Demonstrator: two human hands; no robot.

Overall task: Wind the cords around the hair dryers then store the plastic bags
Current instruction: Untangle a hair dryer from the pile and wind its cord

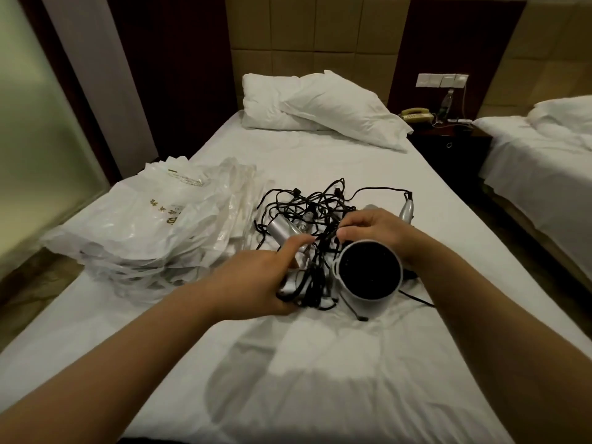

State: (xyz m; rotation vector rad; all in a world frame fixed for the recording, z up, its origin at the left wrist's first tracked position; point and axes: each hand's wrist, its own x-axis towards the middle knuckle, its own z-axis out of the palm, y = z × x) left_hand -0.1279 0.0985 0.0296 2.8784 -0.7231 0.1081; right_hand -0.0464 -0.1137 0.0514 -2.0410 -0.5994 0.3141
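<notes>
A tangle of black cords (307,206) lies on the white bed (320,363) with several silver hair dryers in it. The nearest dryer (368,277) points its dark round end at me. My left hand (256,283) grips a silver dryer handle (290,285) wrapped in cord. My right hand (371,229) pinches a cord just above the near dryer. Another dryer (283,230) lies in the tangle, and a third one's handle (406,208) shows at the far right. A pile of clear plastic bags (153,225) sits to the left.
Two white pillows (320,107) lie at the head of the bed. A dark nightstand (448,136) with a phone (416,115) stands to the right, then a second bed (544,149). A frosted glass wall (38,123) runs along the left.
</notes>
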